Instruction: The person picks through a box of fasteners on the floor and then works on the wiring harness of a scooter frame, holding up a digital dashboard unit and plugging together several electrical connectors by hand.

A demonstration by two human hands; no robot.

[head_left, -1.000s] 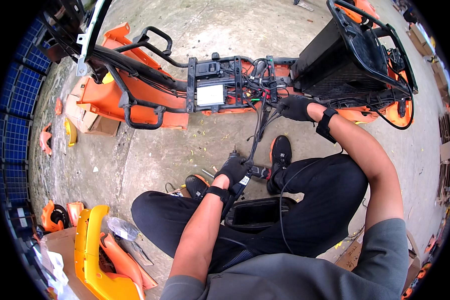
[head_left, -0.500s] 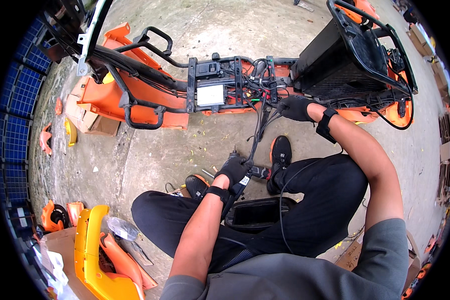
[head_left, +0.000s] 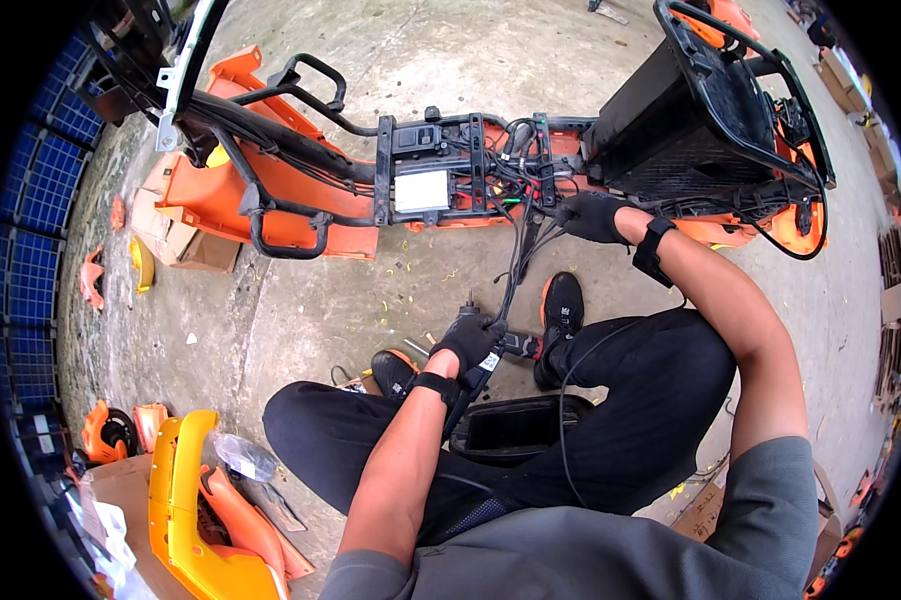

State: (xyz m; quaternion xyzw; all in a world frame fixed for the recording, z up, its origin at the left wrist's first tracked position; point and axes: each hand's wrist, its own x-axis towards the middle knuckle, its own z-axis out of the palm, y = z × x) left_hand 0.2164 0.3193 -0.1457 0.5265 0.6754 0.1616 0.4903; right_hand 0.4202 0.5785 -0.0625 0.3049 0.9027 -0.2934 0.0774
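Note:
My left hand (head_left: 468,338), in a black glove, is closed around a bundle of black cables (head_left: 512,285) that runs down from the vehicle frame (head_left: 479,160). Just below its fingers hangs a slim black part with a white label (head_left: 490,362), partly hidden by the hand and wrist. My right hand (head_left: 593,217), also gloved, is closed on the upper stretch of the cables beside the frame; its fingertips are partly hidden. Tangled wires (head_left: 521,180) with small red and green connectors lie in the frame's middle, next to a silver-white box (head_left: 423,190).
A power drill (head_left: 519,345) lies on the floor beyond my left hand. Between my legs sits a black open bin (head_left: 516,425). Yellow panels (head_left: 176,500) and orange panels lie at lower left. A tall black box-shaped part (head_left: 661,130) rises from the frame's right; a cardboard box (head_left: 186,240) stands left.

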